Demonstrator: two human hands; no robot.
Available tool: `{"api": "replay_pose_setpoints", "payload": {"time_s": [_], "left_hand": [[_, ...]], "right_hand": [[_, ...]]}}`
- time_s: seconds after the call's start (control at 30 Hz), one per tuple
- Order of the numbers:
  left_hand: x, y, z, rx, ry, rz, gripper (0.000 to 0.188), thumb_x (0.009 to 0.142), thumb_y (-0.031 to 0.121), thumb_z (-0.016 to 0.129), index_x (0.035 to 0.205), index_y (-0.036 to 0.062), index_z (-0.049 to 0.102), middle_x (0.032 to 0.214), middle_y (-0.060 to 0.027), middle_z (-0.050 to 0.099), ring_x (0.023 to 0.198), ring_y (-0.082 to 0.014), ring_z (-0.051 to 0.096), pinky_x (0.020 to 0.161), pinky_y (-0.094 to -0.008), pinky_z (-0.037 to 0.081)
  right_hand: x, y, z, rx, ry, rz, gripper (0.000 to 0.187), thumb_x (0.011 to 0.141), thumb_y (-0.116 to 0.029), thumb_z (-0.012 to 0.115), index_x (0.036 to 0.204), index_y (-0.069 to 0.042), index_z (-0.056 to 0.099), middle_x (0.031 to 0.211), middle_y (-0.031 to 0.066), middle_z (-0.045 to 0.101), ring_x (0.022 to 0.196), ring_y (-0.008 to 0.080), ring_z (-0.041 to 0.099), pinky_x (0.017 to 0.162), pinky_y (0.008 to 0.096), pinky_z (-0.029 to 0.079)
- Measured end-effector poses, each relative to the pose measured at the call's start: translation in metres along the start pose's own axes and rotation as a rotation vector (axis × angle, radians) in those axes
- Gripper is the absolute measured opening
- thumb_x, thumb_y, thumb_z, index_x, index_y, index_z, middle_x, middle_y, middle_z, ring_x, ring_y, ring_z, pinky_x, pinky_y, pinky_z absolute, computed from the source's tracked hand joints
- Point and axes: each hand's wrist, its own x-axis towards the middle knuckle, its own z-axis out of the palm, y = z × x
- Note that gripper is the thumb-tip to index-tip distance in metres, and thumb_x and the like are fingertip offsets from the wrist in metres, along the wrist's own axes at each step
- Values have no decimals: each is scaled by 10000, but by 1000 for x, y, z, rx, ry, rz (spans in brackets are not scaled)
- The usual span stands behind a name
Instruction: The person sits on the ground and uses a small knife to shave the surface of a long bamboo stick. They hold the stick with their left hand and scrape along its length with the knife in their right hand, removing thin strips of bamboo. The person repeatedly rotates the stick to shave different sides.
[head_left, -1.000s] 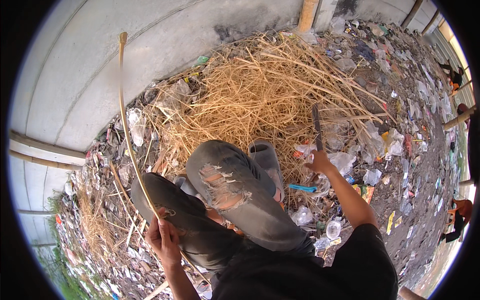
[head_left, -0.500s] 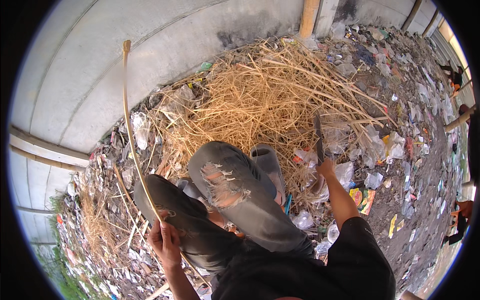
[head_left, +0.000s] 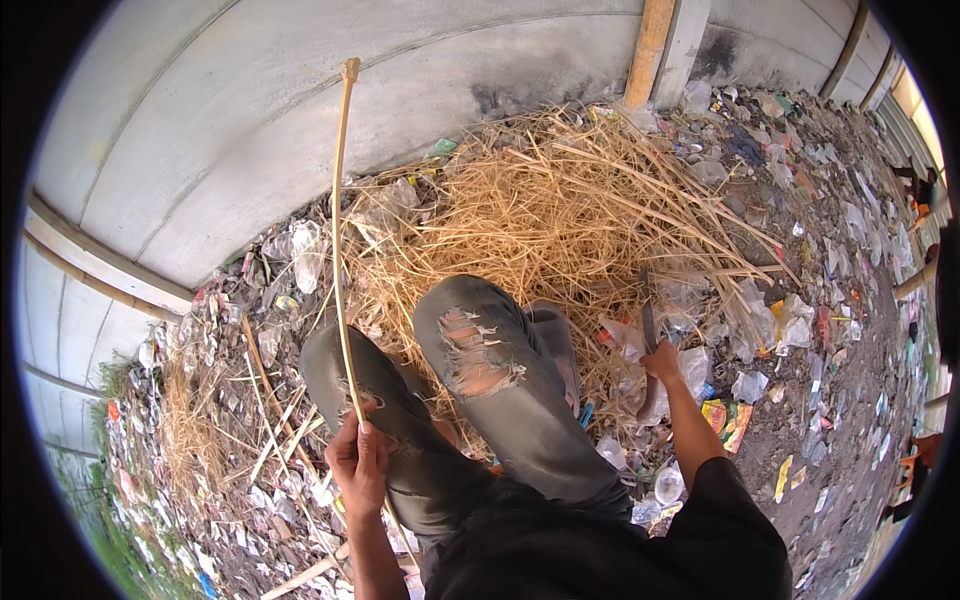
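Note:
Between the thumb and fingers of my left hand (head_left: 357, 462) is a long, thin bamboo strip (head_left: 341, 240). It rises nearly upright past my left knee, with a knobby end at the top, and its lower part runs down behind the hand beside my thigh. My right hand (head_left: 661, 362) is closed round the handle of a long dark knife (head_left: 647, 310), off to the right of my knees. The blade points away from me, at the right edge of a heap of bamboo shavings (head_left: 540, 215). The knife and the strip are well apart.
A grey wall (head_left: 270, 120) stands behind the heap, with a bamboo post (head_left: 650, 50) against it. Plastic litter (head_left: 790, 320) covers the ground to the right. More loose bamboo strips (head_left: 275, 430) lie to my left. A clear plastic cup (head_left: 668, 485) lies near my right elbow.
The bamboo strip has swung more upright, its top shifting right in the picture, while my left hand shows slightly further right. My right hand keeps its hold on the knife.

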Motion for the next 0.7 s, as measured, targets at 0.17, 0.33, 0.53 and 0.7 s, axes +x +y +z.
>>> {"api": "replay_pose_setpoints", "payload": {"time_s": [0.17, 0.33, 0.53, 0.7], "left_hand": [[-1, -1, 8, -19, -47, -1, 340, 1076, 203, 547, 1292, -44, 633, 636, 72, 453, 527, -11, 384, 510, -185, 325], [0, -2, 4, -35, -36, -16, 345, 1075, 212, 550, 1294, -42, 634, 647, 68, 465, 537, -7, 387, 511, -187, 324], [-2, -4, 1, -3, -18, 20, 355, 1075, 215, 548, 1325, -26, 620, 642, 62, 467, 518, -6, 371, 499, -182, 316], [-4, -5, 7, -56, 26, -36, 405, 1074, 175, 544, 1452, 27, 544, 670, 33, 540, 513, -5, 386, 481, -167, 299]], "right_hand": [[2, -15, 0, 232, 29, 18, 382, 787, -103, 693, 1112, 60, 575, 1005, 298, 682, 906, 472, 693, 751, 507, 547], [6, 4, 1, 305, 142, -9, 303, 780, -67, 724, 1031, 11, 573, 939, 250, 678, 887, 446, 680, 733, 526, 534], [-22, 5, 8, -201, 680, -186, 333, 764, -108, 739, 1052, -21, 596, 999, 207, 684, 939, 433, 664, 820, 519, 535], [-71, 0, 21, -117, 150, -406, 366, 792, -222, 741, 1091, -49, 621, 1116, 235, 655, 1076, 425, 635, 937, 511, 506]]}}
